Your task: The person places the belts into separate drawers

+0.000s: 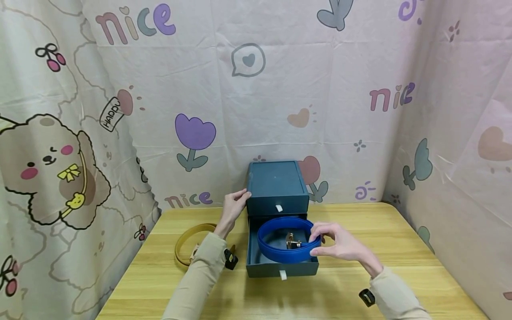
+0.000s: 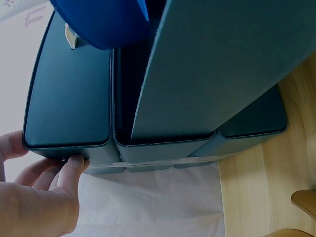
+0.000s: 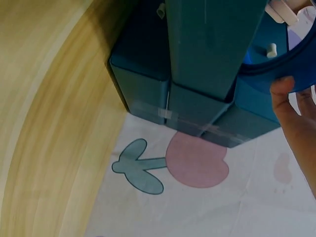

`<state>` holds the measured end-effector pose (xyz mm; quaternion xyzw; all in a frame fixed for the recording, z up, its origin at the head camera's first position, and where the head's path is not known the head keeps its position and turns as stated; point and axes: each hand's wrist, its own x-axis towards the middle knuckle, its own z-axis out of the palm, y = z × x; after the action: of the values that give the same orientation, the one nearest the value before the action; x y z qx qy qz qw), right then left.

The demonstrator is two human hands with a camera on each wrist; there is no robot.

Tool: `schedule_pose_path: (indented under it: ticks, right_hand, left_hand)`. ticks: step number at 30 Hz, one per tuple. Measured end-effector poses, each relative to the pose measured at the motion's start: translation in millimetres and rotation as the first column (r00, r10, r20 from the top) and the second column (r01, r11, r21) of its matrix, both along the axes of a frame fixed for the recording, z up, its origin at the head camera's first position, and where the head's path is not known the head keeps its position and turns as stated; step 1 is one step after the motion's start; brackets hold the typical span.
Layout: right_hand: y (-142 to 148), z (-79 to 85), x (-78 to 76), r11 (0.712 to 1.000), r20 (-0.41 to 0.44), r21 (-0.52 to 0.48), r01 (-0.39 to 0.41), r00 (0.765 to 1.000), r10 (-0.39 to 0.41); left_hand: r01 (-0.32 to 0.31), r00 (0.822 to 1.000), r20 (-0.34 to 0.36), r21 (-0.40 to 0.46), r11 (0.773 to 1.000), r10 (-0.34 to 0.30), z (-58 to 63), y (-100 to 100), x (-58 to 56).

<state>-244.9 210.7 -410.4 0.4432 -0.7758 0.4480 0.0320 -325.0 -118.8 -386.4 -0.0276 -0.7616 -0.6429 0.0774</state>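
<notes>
A blue belt (image 1: 276, 255), rolled into a loop with a gold-coloured buckle (image 1: 290, 241) inside, is pinched at its right side between the thumb and fingers of my right hand (image 1: 340, 242). The loop is over the pulled-out drawer (image 1: 264, 269) of a dark teal drawer box (image 1: 276, 178). My left hand (image 1: 233, 206) holds the box by its upper left edge, one finger over the top and the others against the side, as the left wrist view shows. The right wrist view has the belt (image 3: 266, 76) beside the drawer, with my thumb pressed on its outer face.
A yellow-brown belt (image 1: 178, 242) lies coiled on the wooden table (image 1: 352, 293) left of the box, partly hidden by my left arm. The drawers have small white pull tabs (image 1: 283, 275). Behind the box hangs a printed cloth (image 1: 256, 106), with more cloth at both sides.
</notes>
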Motion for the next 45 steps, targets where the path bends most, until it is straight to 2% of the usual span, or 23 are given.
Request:
schedule_pose_path:
  ticks: [13,22,27,37,43,45]
  right_hand:
    - [-21.2,-12.8,-4.8,0.998,-0.099,-0.016,0.064,0.993,-0.065]
    - [-34.8,-18.4,-8.7,0.994,-0.203,0.007,0.107,0.974,-0.103]
    - [-40.9,-19.2,-9.6,0.99,-0.222,0.04,0.136,0.967,-0.124]
    - [-51.1,-19.2,-9.9,0.952,-0.261,0.157,0.263,0.941,-0.217]
    - [-56.3,-20.2,-10.7,0.931,-0.335,0.211,0.299,0.916,-0.219]
    - [-57.9,-19.8,-11.2,0.927,-0.342,0.226,0.3,0.915,-0.213]
  left_hand:
    - [-0.001,1.0,-0.005,0.033,0.999,0.001,-1.6,-0.2,0.9]
    - [-0.007,1.0,0.0,0.027,1.0,0.007,-2.1,-0.2,0.8]
    - [-0.003,1.0,-0.001,0.031,0.999,0.003,-1.5,0.2,1.4]
    - [0.003,1.0,-0.014,0.024,1.0,-0.003,-0.9,0.7,1.5]
    - [-0.001,1.0,-0.009,0.015,1.0,0.002,-1.3,0.4,0.9]
    - [-0.001,1.0,-0.001,0.014,1.0,0.001,-1.1,0.2,0.1]
